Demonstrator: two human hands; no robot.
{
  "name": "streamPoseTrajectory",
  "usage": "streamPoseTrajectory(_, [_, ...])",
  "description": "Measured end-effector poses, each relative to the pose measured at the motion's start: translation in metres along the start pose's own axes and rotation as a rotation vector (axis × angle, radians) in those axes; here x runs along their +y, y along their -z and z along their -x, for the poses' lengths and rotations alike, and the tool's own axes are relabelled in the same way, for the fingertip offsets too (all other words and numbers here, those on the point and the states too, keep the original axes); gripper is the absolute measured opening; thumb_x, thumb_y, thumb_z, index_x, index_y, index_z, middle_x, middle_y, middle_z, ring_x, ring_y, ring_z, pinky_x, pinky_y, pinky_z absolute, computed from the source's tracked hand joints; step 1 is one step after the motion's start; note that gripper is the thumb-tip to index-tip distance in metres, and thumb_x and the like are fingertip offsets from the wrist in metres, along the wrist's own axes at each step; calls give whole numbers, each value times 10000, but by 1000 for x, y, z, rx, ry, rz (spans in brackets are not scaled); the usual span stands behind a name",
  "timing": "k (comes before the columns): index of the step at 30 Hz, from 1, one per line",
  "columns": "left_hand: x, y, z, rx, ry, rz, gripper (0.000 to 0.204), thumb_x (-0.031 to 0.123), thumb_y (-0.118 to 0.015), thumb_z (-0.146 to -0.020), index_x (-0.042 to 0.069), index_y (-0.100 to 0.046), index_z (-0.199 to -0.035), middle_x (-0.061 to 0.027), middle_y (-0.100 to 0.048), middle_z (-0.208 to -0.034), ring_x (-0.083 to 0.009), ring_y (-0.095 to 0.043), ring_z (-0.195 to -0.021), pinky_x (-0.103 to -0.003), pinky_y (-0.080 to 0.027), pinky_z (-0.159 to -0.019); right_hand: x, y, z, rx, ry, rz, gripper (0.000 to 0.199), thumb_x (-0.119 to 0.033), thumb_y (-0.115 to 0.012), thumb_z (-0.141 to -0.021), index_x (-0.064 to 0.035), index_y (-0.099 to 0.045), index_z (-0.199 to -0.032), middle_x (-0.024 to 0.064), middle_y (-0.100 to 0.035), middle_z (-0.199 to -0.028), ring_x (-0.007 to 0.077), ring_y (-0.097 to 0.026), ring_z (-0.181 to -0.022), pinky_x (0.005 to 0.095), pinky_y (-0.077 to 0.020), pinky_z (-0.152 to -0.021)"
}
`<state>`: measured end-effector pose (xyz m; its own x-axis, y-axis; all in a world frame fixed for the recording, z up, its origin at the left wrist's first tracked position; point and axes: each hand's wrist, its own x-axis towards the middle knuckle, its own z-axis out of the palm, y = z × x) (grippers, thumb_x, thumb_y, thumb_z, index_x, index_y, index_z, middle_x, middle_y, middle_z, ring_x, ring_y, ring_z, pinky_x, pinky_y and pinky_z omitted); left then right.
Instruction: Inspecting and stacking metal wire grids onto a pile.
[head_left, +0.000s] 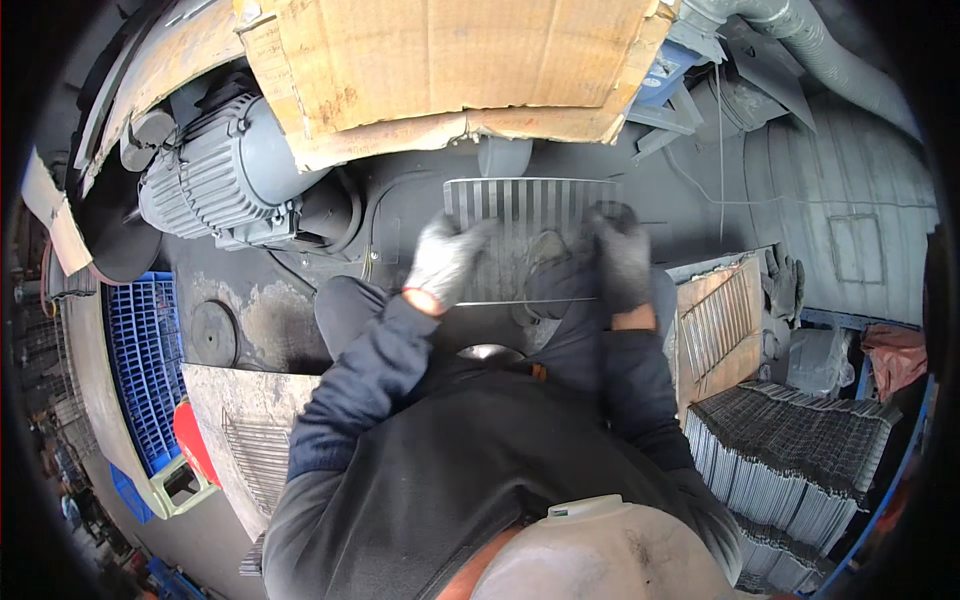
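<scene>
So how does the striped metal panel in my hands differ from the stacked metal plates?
The striped metal panel is a single piece; the stacked metal plates form a thick pile. The panel is in your left hand and right hand; the plates sit untouched at right. Both look grey.

No words or numbers can be read. Small dark marks [268, 52], too faint to make out, stand along the left edge of the cardboard sheet [450, 65]; a pale mark [657, 71] on the blue panel [672, 65] at upper right is too small to decipher.
</scene>
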<state>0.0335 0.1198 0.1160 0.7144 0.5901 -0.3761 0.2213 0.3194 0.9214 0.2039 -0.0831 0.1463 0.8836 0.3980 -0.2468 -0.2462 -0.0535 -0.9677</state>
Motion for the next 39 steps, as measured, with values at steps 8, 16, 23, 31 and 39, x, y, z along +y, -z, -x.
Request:
streamPoseTrajectory(8, [14,50,26,158,178,126,236,161,-796,-978,-10,-662,-1072,-59,-713,-774,-129,-647,-561,-283,-521,-490,18,-61,-13,-4,-306,323,294,-149,-775,-982,26,-729,-1213,60,-763,-965,149,-687,-793,318,-560,-738])
streamPoseTrajectory(16, [28,22,4,50,172,-340,352,213,-857,-929,-39,-666,-1082,-75,-708,-804,-143,-677,-629,-284,-519,-503,-1,-4,3,-80,-147,34,349,-178,-788,-972,23,-703,-1244,92,-763,-1055,197,-723,-853,366,-600,-754])
streamPoseTrajectory(23, [15,39,8,-81,199,216,246,189,-787,-985,-14,-684,-1079,-62,-717,-836,-121,-648,-666,-285,-524,-567,-17,-6,33,-243,-98,129,460,-121,-742,-972,7,-649,-1403,101,-753,-1215,179,-697,-1101,331,-548,-985])
streamPoseTrajectory(31, [27,71,12,-124,222,109,205,189,-722,-1016,-2,-707,-1089,-86,-772,-917,-136,-707,-693,-264,-549,-586,-4,-19,37,-220,-160,123,451,-123,-786,-925,47,-674,-1327,103,-750,-1168,213,-711,-1025,340,-564,-908])
streamPoseTrajectory(39, [34,13,11,-303,173,218,280,140,-688,-1037,-52,-634,-1233,-104,-746,-898,-192,-736,-730,-313,-626,-617,-40,20,45,-118,-64,91,411,-138,-727,-973,46,-694,-1339,132,-754,-1236,224,-703,-1133,325,-537,-1019])
